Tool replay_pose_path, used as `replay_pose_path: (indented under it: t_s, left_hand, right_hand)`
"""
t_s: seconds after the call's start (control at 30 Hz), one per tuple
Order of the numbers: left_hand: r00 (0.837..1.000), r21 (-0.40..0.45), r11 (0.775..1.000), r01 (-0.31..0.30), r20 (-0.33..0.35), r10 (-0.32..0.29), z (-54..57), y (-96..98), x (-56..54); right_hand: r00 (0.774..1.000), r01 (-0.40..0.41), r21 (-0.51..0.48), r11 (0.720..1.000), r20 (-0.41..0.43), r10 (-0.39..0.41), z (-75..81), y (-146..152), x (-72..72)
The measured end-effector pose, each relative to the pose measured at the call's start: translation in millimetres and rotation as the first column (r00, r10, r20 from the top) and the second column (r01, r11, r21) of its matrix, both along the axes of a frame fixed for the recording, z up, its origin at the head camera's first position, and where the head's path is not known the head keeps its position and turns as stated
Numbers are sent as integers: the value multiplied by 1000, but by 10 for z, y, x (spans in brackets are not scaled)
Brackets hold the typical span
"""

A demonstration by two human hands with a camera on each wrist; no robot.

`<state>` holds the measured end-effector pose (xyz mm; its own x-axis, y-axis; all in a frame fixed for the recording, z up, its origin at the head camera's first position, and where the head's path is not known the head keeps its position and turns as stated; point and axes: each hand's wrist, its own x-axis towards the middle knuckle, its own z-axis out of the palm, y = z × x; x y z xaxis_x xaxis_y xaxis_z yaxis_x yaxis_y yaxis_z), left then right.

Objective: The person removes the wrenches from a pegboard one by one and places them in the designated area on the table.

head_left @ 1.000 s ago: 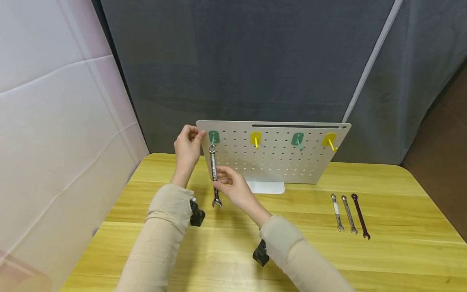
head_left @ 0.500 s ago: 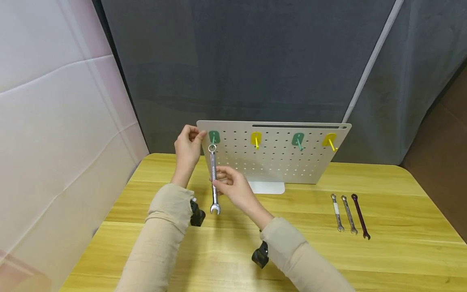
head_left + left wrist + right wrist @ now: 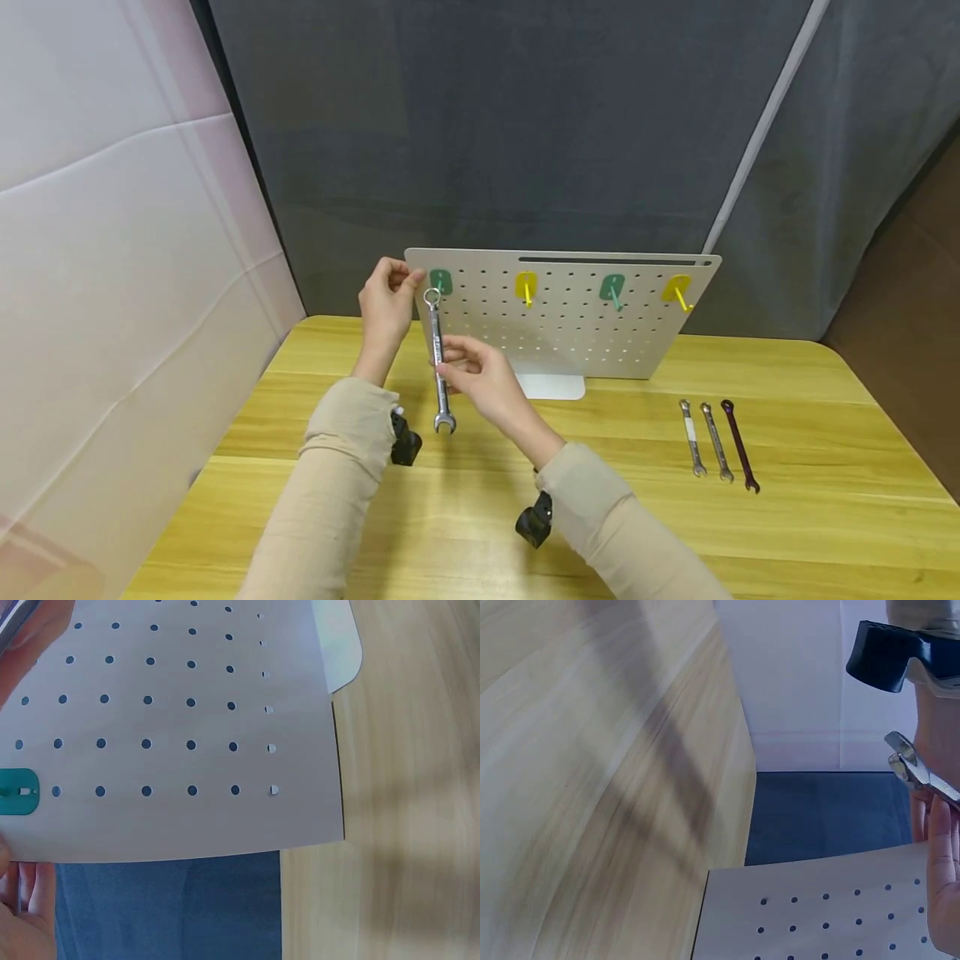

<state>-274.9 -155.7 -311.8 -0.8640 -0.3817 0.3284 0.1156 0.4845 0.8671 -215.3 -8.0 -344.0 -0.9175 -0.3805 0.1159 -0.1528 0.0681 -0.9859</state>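
Note:
My right hand (image 3: 483, 379) pinches a silver combination wrench (image 3: 438, 358) by its middle, ring end up and open end down. The wrench's ring overlaps the lower part of the left green hook (image 3: 442, 282) in the head view. In the right wrist view the wrench's open end (image 3: 904, 761) juts out past the fingers. My left hand (image 3: 386, 308) pinches the left edge of the white pegboard (image 3: 547, 325), thumb in front and fingers behind, close beside that green hook. The left wrist view shows the green hook's plate (image 3: 21, 801) near the board's edge.
Farther right on the board sit a yellow hook (image 3: 527, 286), another green hook (image 3: 612, 290) and a second yellow hook (image 3: 678, 290). Two silver wrenches (image 3: 693, 437) and a dark purple wrench (image 3: 741, 446) lie side by side on the wooden table (image 3: 825, 433). The board stands on a white foot (image 3: 551, 387).
The wrench's ring has risen and shifted slightly left, toward me off the hook's tip, with the right hand moving up a little. The left hand stays at the board's edge.

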Motion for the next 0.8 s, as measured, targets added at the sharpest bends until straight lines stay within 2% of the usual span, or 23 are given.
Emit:
replay_pose_path:
  t_s: [0.13,0.33,0.5,0.8]
  left_hand:
    - [1000,6,1000,-1,4,1,-5,-1,-7]
    - [1000,-2,1000,1,5,-1,-12,-1,-15]
    - [1000,1,1000,3,4,-3,-11,-10,-14]
    - [1000,0,1000,6,13,-6,-5,-15,-13]
  right_hand:
    - [1000,22,2,1000,-12,-21,-15,55,-14]
    - [997,72,10,997,21,-72,-68,220,-46]
    - [993,104,26,994,53,-105,-141,383,-86]
    - [987,143,72,987,59,-147,-302,735,-145]
